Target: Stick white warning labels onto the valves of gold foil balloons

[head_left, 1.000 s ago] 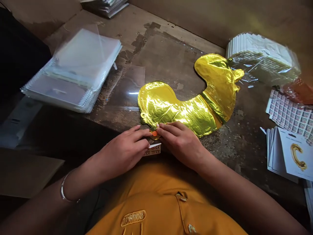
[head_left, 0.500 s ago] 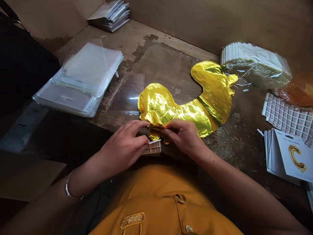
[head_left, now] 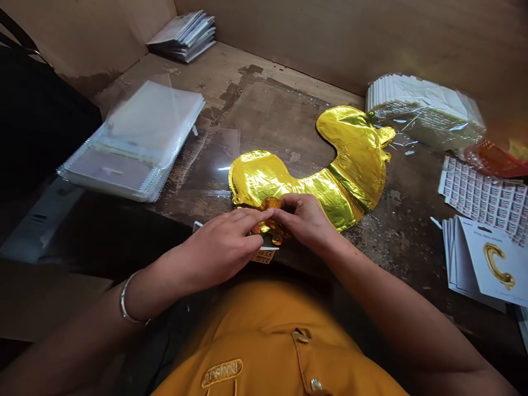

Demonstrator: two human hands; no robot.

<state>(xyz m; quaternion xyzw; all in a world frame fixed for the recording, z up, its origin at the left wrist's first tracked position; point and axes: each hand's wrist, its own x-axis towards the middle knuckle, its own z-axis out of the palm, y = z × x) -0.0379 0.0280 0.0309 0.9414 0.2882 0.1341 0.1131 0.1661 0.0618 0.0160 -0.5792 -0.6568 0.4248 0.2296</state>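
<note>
A flat gold foil balloon (head_left: pixel 297 184), curved like a C, lies at the table's front edge. My right hand (head_left: pixel 307 223) pinches its small lobed end, which is folded up toward me. My left hand (head_left: pixel 225 242) is closed, its index finger pressing on that same end and meeting my right fingertips. Under the left palm sticks out a strip of printed CE stickers (head_left: pixel 264 254), held against the hand. The left thumb tip and what lies beneath the fingers are partly hidden.
Clear plastic sleeves (head_left: pixel 136 137) are stacked at left, with a single sleeve (head_left: pixel 210 159) beside them. Folded packets (head_left: pixel 183 36) stand in the back corner. At right are bagged white cards (head_left: pixel 424 107), a sticker sheet (head_left: pixel 482 198) and folded balloon cards (head_left: pixel 487 258).
My right fingers have lifted and folded the balloon's lobed end. My left hand has moved right, its index finger now on the foil. The view has shifted slightly.
</note>
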